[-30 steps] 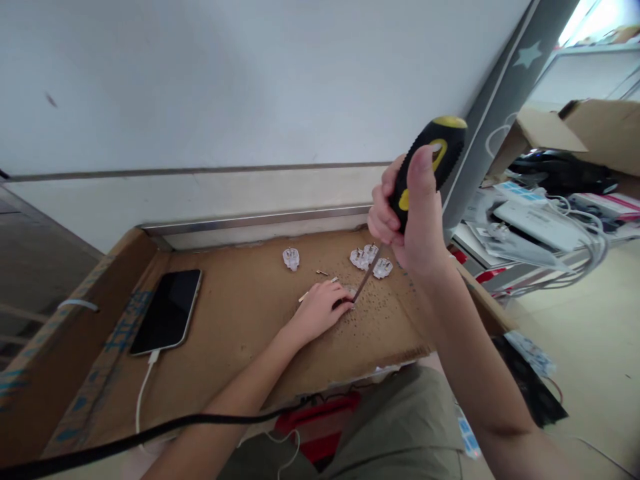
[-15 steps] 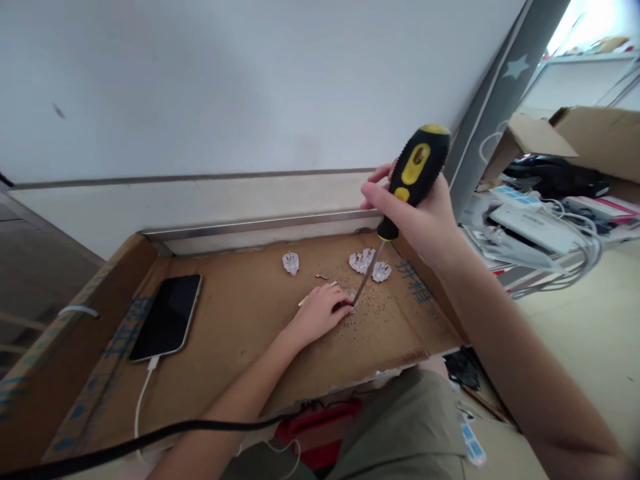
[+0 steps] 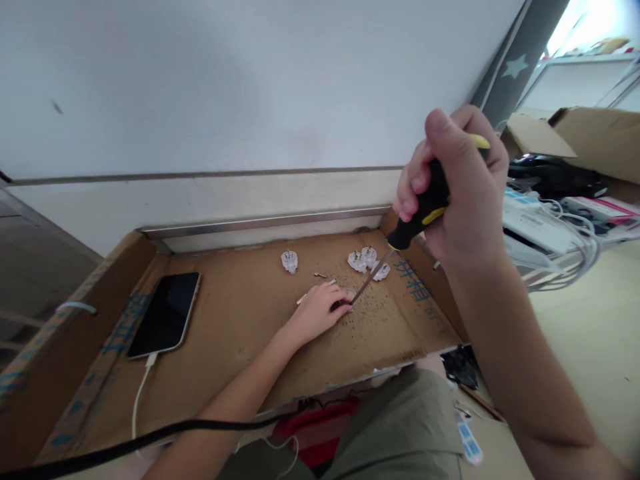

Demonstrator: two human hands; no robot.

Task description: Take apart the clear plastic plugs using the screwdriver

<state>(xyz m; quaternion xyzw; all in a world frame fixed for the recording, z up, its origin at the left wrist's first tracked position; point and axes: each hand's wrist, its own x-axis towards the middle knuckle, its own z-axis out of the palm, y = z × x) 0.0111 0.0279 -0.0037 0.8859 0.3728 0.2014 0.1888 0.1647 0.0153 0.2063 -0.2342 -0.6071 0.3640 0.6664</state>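
My right hand (image 3: 463,187) is wrapped round the black-and-yellow handle of a screwdriver (image 3: 427,200), its thumb near the butt end. The shaft slants down and left to the fingertips of my left hand (image 3: 320,312). Those fingers are closed on a clear plastic plug piece (image 3: 349,292), mostly hidden by them, and keep it on the cardboard. Behind lie more clear plug pieces with metal pins: one plug piece (image 3: 289,261) alone, and a cluster with a front plug piece (image 3: 381,271) partly behind the shaft. A small metal part (image 3: 321,275) lies beyond my left hand.
Dark specks are scattered over the cardboard tray (image 3: 235,333) around the work. A phone (image 3: 165,313) on a white cable lies at the left. A black cord (image 3: 200,425) crosses the front. At the right, an open box (image 3: 600,140) and white cables (image 3: 583,247) crowd a surface.
My right hand has shifted right and turned over the screwdriver handle, which now leans further right. The tip stays by my left fingers; my left hand has hardly moved.
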